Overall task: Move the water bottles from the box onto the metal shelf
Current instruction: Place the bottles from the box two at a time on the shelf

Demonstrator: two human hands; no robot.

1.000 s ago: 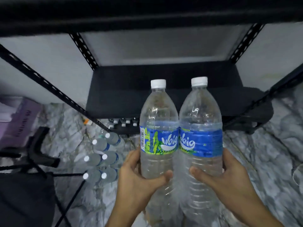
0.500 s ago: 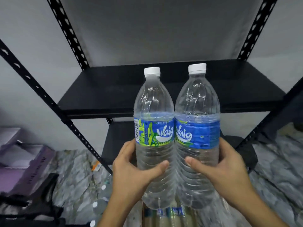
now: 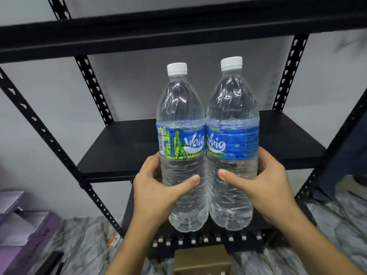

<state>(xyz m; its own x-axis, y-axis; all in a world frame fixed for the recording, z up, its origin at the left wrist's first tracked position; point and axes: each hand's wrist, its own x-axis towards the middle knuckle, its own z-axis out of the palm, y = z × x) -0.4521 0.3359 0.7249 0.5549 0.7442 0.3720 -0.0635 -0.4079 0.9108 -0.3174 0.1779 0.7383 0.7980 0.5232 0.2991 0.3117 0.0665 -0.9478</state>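
Water bottles, two: left bottle (image 3: 182, 147) and right bottle (image 3: 232, 143). Clear ribbed plastic, rounded shoulders, white screw caps, blue wrap labels with green leaf print and white lettering. Both upright, sides touching, held in the air in front of the middle shelf board, bases clear of any surface.

Hands, two, bare. Left hand (image 3: 158, 187) wraps the left bottle below its label, thumb pressed across the front, fingers curled behind. Right hand (image 3: 264, 185) wraps the right bottle likewise, thumb on the front, fingers closed around the far side.

Metal shelf (image 3: 123, 147), one unit: black, flat matte boards, three levels visible. Slotted angle uprights (image 3: 93, 86), four seen, punched with rows of holes. Middle board bare where visible.

Cardboard box (image 3: 202, 259), one, brown, at bottom edge below the bottles; contents cannot be told.

Floor (image 3: 87, 235): grey-white marbled surface.

Purple carton (image 3: 29, 239), one, lower left, holding white sheets.

Wall (image 3: 49, 116): plain pale grey.
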